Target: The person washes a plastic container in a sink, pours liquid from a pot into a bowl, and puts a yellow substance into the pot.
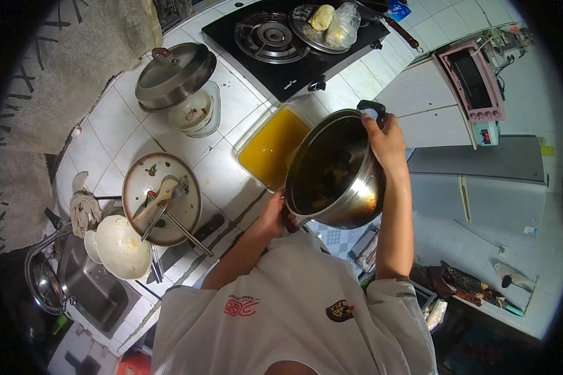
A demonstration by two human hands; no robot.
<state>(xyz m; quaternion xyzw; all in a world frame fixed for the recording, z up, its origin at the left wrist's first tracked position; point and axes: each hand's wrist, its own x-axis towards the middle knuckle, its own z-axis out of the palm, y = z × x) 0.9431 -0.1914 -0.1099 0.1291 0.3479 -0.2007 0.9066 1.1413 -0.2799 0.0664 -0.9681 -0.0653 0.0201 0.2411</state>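
A deep steel pot (356,197) is tilted between my hands, its mouth facing the counter and its dark inside in view. My right hand (384,140) grips the black handle on its far side. At the near side my left hand (277,216) is closed around the other handle, which is partly hidden. The pot's rim overlaps the edge of a rectangular tray (238,157) on the tiled counter. Yellow-orange liquid (270,150) fills much of that tray. Whether anything runs from the pot is hard to tell.
A black gas stove (262,70) stands at the back, bearing a plate with wrapped food (342,26). A glass lid (176,75) rests over bowls (192,112). To the left are a dirty plate with cutlery (136,183), a knife (209,227), a white bowl (122,248) and the sink (91,281).
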